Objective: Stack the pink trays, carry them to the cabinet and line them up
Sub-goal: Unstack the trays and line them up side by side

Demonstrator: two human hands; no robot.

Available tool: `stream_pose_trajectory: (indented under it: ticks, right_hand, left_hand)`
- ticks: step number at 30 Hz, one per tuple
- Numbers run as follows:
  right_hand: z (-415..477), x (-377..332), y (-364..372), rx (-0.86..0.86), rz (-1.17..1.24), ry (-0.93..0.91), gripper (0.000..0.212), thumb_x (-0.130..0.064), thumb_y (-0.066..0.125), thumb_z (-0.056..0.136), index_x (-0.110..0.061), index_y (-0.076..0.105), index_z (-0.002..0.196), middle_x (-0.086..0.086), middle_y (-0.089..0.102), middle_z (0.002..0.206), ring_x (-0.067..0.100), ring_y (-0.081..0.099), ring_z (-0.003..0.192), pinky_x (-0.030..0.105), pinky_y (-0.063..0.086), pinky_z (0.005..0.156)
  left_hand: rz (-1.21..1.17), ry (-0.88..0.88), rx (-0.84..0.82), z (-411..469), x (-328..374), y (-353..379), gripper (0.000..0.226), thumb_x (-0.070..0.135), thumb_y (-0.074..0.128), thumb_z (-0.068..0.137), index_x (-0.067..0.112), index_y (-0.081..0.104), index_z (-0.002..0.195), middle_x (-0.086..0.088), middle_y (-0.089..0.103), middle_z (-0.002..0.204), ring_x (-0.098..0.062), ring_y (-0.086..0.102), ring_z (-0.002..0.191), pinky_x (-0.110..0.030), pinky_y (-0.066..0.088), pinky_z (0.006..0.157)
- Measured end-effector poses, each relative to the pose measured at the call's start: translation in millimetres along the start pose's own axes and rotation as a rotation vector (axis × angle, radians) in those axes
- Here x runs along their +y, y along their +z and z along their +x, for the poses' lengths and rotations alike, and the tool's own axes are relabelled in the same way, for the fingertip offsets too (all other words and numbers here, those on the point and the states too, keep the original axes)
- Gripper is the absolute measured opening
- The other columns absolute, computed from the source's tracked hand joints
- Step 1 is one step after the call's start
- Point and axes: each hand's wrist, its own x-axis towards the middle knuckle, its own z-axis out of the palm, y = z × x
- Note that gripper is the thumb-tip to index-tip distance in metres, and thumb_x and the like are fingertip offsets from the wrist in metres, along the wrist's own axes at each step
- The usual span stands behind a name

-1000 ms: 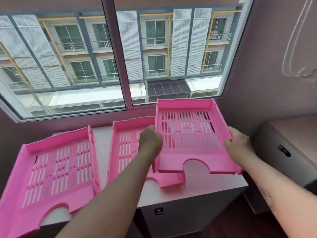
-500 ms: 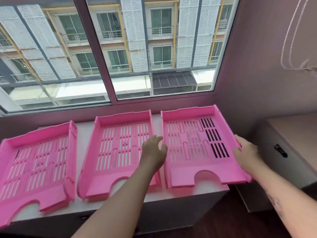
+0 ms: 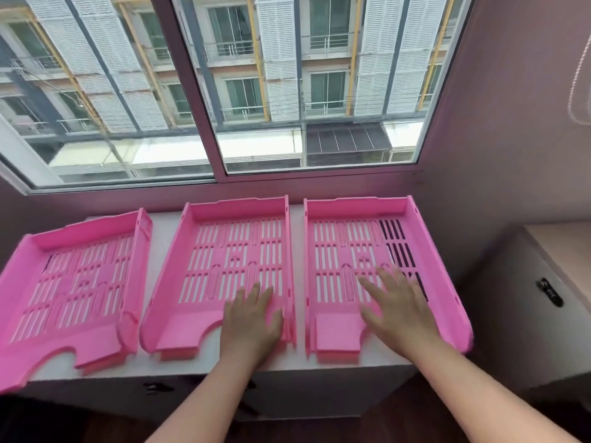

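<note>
Three pink slotted trays lie side by side on the white cabinet top (image 3: pixel 297 251) under the window. The left tray (image 3: pixel 73 282) sits slightly turned and overhangs the front edge. In the middle tray (image 3: pixel 230 251) my left hand (image 3: pixel 252 318) rests flat near its front right corner, fingers spread. On the floor of the right tray (image 3: pixel 345 247) my right hand (image 3: pixel 396 305) lies flat, fingers apart. Neither hand grips anything. The right tray's right side juts past the cabinet's edge.
A large window (image 3: pixel 224 91) rises directly behind the trays. A lower grey cabinet (image 3: pixel 524 308) with a black handle stands to the right, against the pink wall. A looped cord (image 3: pixel 579 75) hangs at the upper right. Dark floor shows below.
The right tray came down from a raised, held position onto the cabinet beside the middle tray. Both hands let go of its sides and now lie flat inside the trays.
</note>
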Motion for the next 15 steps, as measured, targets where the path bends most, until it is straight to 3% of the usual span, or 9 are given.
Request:
stream_pose_trajectory:
  ticks: [5, 10, 15]
  right_hand:
    - [17.1, -25.3, 33.2, -0.121, 0.040, -0.004, 0.065, -0.073, 0.013, 0.088, -0.055, -0.006, 0.148, -0.002, -0.017, 0.162, 0.028, -0.017, 0.150, 0.055, -0.006, 0.120]
    - [53.3, -40.0, 28.0, -0.129, 0.011, -0.061, 0.065, -0.069, 0.017, 0.091, -0.053, -0.006, 0.149, -0.002, -0.016, 0.162, 0.025, -0.016, 0.150, 0.054, -0.007, 0.121]
    - [78.8, -46.5, 27.4, -0.119, -0.021, -0.092, 0.064, -0.067, 0.013, 0.092, -0.050, -0.007, 0.151, -0.002, -0.017, 0.163, 0.025, -0.017, 0.150, 0.054, -0.007, 0.120]
  left_hand:
    - [0.024, 0.005, -0.017, 6.4, -9.1, 3.7, 0.072, 0.063, 0.011, 0.083, 0.042, 0.016, 0.152, 0.010, 0.008, 0.163, -0.020, 0.003, 0.151, -0.047, 0.001, 0.121]
    - [0.049, 0.010, -0.037, 29.7, -19.6, -1.8, 0.079, 0.066, 0.006, 0.077, 0.043, 0.014, 0.152, 0.010, 0.005, 0.163, -0.021, 0.001, 0.151, -0.045, -0.003, 0.119]
    - [0.024, -0.013, 0.004, 48.9, -26.1, -3.0, 0.073, 0.065, 0.014, 0.082, 0.043, 0.019, 0.151, 0.010, 0.010, 0.163, -0.022, 0.004, 0.151, -0.047, -0.001, 0.120]
